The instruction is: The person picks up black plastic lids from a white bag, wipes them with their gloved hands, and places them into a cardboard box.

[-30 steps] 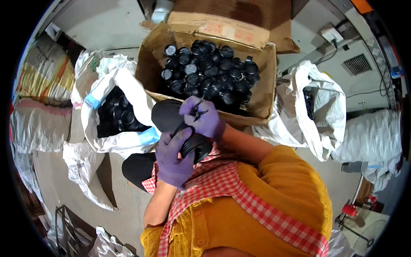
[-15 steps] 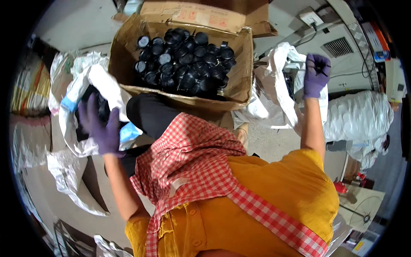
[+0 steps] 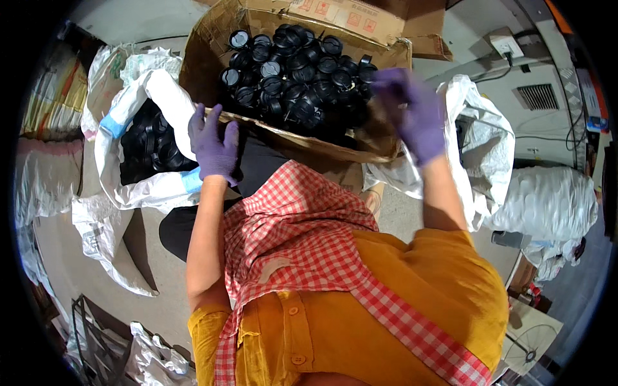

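Evidently the work is under way but far from finished, judging by how things lie. Many round black pieces [image 3: 296, 80] are heaped in the open cardboard box [image 3: 206, 55] in front of the person, and these are probably the ones left to handle. To the left, a white sack [image 3: 154, 87] with pale blue patches and a rolled-back rim holds a good pile of black parts [image 3: 158, 141]; whether those are done with or waiting, the view does not settle. On the right stands a second white sack [image 3: 489, 141], mouth open, with only a little of something dark showing inside, so its fill cannot be told. The left hand [image 3: 215, 147], in a purple glove, is between the left sack and the box's near edge, its fingers spread wide with nothing seen in them; whether the fingertips touch the cardboard is unclear. The right hand [image 3: 415, 119], gloved likewise, hangs at the box's right side, near that end of the heap. It is blurred, the fingers seemingly bent, and I cannot tell whether they hold anything.
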`<action>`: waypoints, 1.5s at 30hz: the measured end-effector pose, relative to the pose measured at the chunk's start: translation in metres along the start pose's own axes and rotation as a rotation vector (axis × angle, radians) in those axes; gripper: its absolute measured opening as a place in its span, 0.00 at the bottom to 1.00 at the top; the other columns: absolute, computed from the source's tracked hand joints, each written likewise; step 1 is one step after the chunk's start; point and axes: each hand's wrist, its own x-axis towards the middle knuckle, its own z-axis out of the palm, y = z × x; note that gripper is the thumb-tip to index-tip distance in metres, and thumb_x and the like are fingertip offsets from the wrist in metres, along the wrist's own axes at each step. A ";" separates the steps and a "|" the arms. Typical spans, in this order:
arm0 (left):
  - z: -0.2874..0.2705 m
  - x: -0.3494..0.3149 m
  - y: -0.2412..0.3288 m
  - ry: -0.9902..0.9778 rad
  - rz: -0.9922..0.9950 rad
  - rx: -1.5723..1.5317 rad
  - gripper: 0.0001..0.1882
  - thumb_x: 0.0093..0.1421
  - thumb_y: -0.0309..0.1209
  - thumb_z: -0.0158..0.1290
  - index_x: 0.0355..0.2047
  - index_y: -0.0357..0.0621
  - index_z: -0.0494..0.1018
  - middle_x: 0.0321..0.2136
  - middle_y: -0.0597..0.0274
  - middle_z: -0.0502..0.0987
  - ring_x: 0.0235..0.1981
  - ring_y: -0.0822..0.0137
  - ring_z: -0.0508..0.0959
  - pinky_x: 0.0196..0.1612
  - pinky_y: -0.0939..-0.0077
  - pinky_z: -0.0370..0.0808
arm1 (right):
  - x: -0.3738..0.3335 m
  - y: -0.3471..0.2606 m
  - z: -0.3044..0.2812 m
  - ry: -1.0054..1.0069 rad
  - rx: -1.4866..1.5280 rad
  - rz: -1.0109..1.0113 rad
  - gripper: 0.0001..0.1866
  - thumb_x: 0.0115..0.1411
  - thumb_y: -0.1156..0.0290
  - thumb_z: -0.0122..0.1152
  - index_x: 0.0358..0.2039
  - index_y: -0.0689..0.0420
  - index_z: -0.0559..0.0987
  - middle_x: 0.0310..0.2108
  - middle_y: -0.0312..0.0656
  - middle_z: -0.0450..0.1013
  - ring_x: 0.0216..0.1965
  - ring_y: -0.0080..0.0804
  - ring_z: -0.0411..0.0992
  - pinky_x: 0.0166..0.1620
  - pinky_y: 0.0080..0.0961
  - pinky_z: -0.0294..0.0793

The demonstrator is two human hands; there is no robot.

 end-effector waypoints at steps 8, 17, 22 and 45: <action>-0.001 0.000 -0.001 -0.013 -0.018 0.105 0.16 0.49 0.32 0.54 0.39 0.42 0.74 0.45 0.48 0.70 0.48 0.48 0.68 0.52 0.59 0.65 | 0.023 0.220 0.187 -0.557 -0.312 0.529 0.29 0.48 0.51 0.59 0.49 0.53 0.73 0.49 0.50 0.69 0.50 0.46 0.68 0.52 0.35 0.66; 0.005 0.014 0.005 -0.138 -0.097 0.159 0.16 0.47 0.29 0.55 0.39 0.42 0.75 0.46 0.50 0.70 0.49 0.50 0.68 0.53 0.61 0.65 | -0.022 0.281 0.257 -0.470 -0.488 0.834 0.31 0.45 0.48 0.61 0.47 0.54 0.74 0.50 0.50 0.68 0.52 0.47 0.66 0.52 0.37 0.66; 0.010 0.017 0.014 -0.173 -0.117 0.160 0.16 0.48 0.29 0.55 0.39 0.42 0.75 0.47 0.50 0.70 0.50 0.51 0.67 0.53 0.61 0.65 | -0.004 0.251 0.241 -0.746 -0.580 0.577 0.31 0.44 0.47 0.60 0.46 0.54 0.75 0.46 0.50 0.71 0.49 0.46 0.69 0.51 0.36 0.68; -0.078 -0.033 0.054 -0.808 -0.607 -1.243 0.36 0.51 0.43 0.50 0.57 0.34 0.58 0.48 0.48 0.69 0.44 0.56 0.73 0.41 0.64 0.75 | -0.012 -0.008 0.122 -0.116 0.001 -0.651 0.16 0.38 0.71 0.64 0.31 0.56 0.75 0.39 0.44 0.72 0.48 0.41 0.68 0.52 0.40 0.66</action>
